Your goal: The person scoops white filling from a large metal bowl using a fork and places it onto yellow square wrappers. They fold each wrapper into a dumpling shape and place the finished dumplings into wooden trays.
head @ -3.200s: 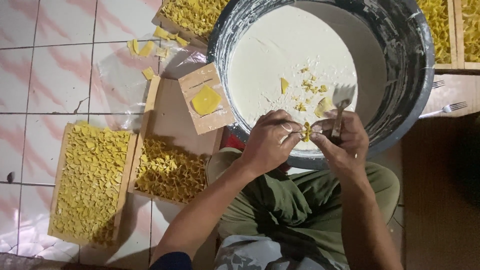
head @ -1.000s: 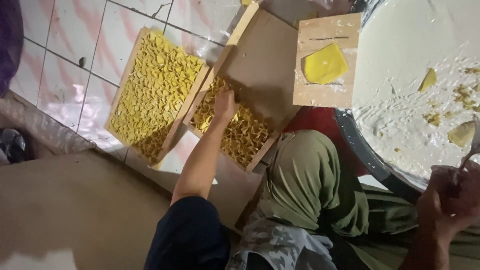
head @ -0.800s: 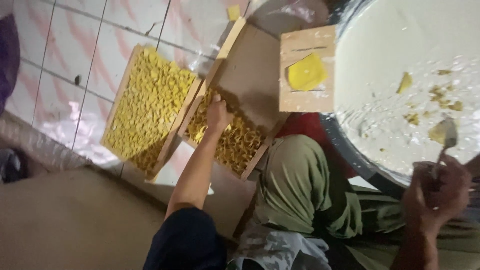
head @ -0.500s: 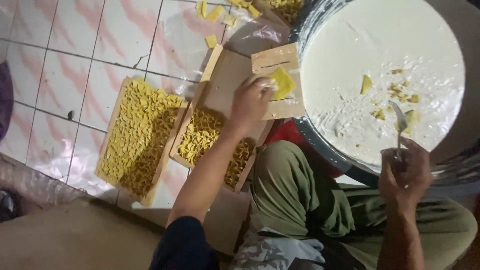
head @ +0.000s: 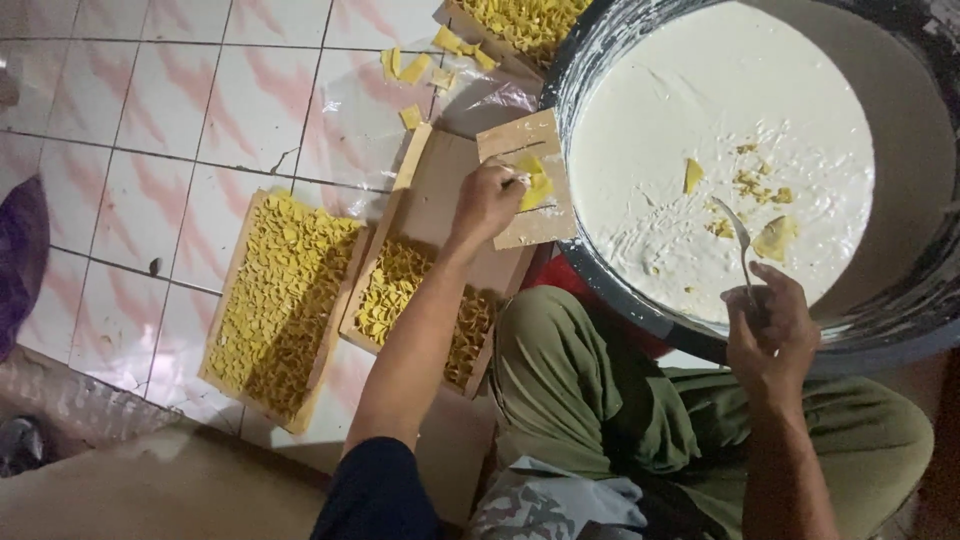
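Left hand (head: 487,200) has come up from the half-filled tray (head: 425,300) onto the small board (head: 525,180), fingertips pinching a yellow wrapper (head: 537,182). Right hand (head: 770,325) stays over the basin (head: 600,70), closed around 1 spoon (head: 738,240) in white filling.

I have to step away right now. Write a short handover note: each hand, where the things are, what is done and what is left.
Left hand: on the yellow dough sheet lying on the small wooden board, fingers pinching at it.
Right hand: holds a spoon, its tip in the white filling of the big dark basin.
Done: one wooden tray is full of folded yellow pieces; the second tray is about half filled.
Left: the far half of the second tray is bare, loose yellow sheets lie on the tiled floor, and plenty of filling remains.
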